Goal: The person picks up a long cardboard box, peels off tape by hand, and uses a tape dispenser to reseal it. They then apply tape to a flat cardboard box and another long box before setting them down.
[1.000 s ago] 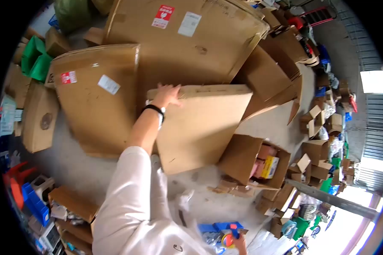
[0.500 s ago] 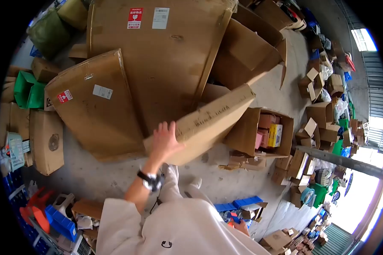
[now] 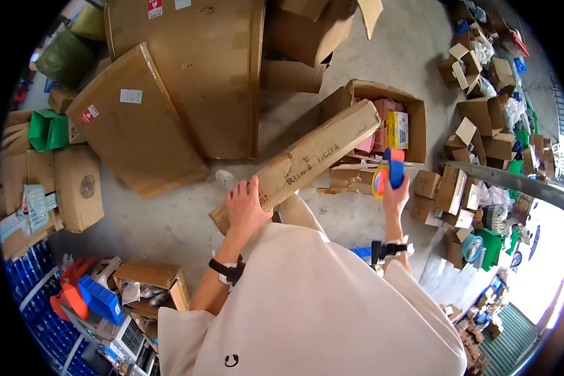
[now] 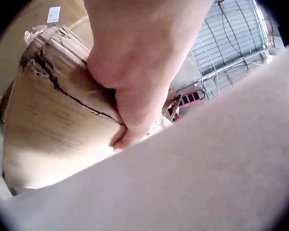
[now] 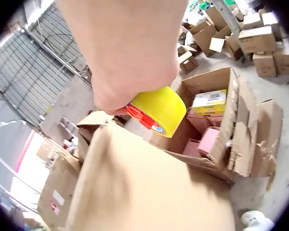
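Below us, over the grey floor (image 3: pixel 354 213), a long box (image 3: pixel 319 147) lies slantwise from near left to far right, its narrow side turned up and marked with dark lettering. At its near end we see the left hand (image 3: pixel 245 207) gripping it, the fingers slightly spread across the narrow side and the thumb down against the broad face. From the left wrist we can see a dark split running from a crumpled corner of this box toward the thumb; the fingertips are hidden from us there.

To the right, the right hand (image 3: pixel 396 197) is raised beside the far part of the long box, its fingers curled about a roll of tape (image 5: pixel 161 109), yellow outside with red and blue showing. We cannot tell exactly where each fingertip sits on it. From the head we see a gap between the tape and the long box.

Past the far end of the long box we find an open box (image 3: pixel 415 128) holding pink boxes (image 5: pixel 209 140) and a yellow box (image 3: pixel 392 131). The long box overlaps it in our view; we cannot tell whether they touch. Over on the left we have a large carton (image 3: pixel 188 75) and a smaller carton (image 3: pixel 128 131), both labelled, and farther left a green bin (image 3: pixel 47 130).
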`<action>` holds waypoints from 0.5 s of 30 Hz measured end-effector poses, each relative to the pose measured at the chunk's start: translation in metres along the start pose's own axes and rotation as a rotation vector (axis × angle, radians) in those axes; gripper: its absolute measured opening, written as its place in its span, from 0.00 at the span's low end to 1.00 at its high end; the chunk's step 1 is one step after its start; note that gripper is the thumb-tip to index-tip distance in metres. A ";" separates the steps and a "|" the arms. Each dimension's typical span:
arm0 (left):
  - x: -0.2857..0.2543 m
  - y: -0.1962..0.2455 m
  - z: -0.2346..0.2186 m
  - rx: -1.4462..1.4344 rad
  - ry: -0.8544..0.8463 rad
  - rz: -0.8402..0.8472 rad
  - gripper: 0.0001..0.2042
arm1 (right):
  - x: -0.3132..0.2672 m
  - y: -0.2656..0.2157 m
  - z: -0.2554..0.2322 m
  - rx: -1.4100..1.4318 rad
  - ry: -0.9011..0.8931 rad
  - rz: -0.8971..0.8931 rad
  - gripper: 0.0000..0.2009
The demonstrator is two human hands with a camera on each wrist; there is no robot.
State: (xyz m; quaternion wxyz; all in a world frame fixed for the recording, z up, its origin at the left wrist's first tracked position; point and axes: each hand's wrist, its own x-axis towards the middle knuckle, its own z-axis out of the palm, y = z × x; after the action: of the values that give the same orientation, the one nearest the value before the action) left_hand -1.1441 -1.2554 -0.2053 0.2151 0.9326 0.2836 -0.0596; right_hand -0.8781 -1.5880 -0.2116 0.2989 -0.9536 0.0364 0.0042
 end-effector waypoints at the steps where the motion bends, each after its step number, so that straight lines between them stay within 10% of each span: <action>1: -0.007 0.005 0.002 0.000 -0.004 0.007 0.46 | 0.012 -0.020 -0.003 0.018 0.048 -0.030 0.29; 15: -0.068 -0.031 -0.007 0.121 -0.030 0.398 0.43 | -0.075 -0.040 -0.100 -0.030 -0.243 -0.407 0.29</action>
State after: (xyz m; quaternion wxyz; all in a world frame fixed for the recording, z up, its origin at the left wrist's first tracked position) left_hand -1.2183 -1.2634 -0.1944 0.1703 0.9805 0.0865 -0.0471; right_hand -0.9511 -1.6070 -0.1045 0.2817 -0.9380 -0.1930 0.0591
